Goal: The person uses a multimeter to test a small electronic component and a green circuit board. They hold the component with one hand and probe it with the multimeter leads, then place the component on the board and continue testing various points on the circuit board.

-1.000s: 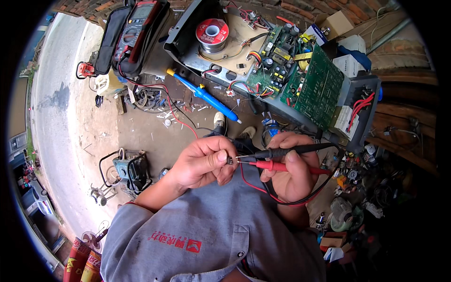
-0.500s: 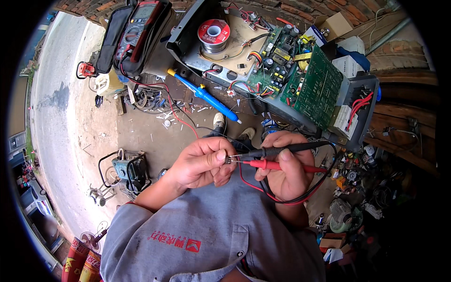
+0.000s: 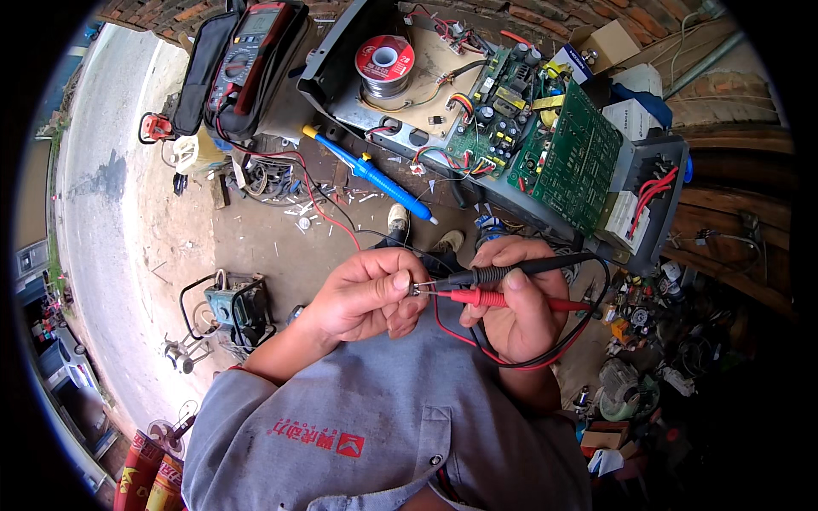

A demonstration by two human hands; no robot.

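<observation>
Between the thumb and fingers of my left hand (image 3: 358,298) is a small dark electronic component (image 3: 414,289) with short metal legs, mostly covered by the fingertips. My right hand (image 3: 527,315) grips two test probes side by side, a black probe (image 3: 490,274) above and a red probe (image 3: 477,297) below. Their thin metal tips reach the component's legs; whether both touch is too small to tell. Red and black leads loop under my right hand. A multimeter (image 3: 245,64) in an opened black case lies at the far left, with red and black leads running from it.
Beyond my hands, an opened metal housing (image 3: 345,106) carries a solder spool (image 3: 385,68), wiring and green circuit boards (image 3: 573,157). A blue desoldering pump (image 3: 371,175) lies before it. A framed machine (image 3: 234,308) stands on the ground at left; a motor (image 3: 620,387) and loose parts lie at right.
The two probes have shifted very slightly in my right hand. Both hands otherwise keep their place and their grip.
</observation>
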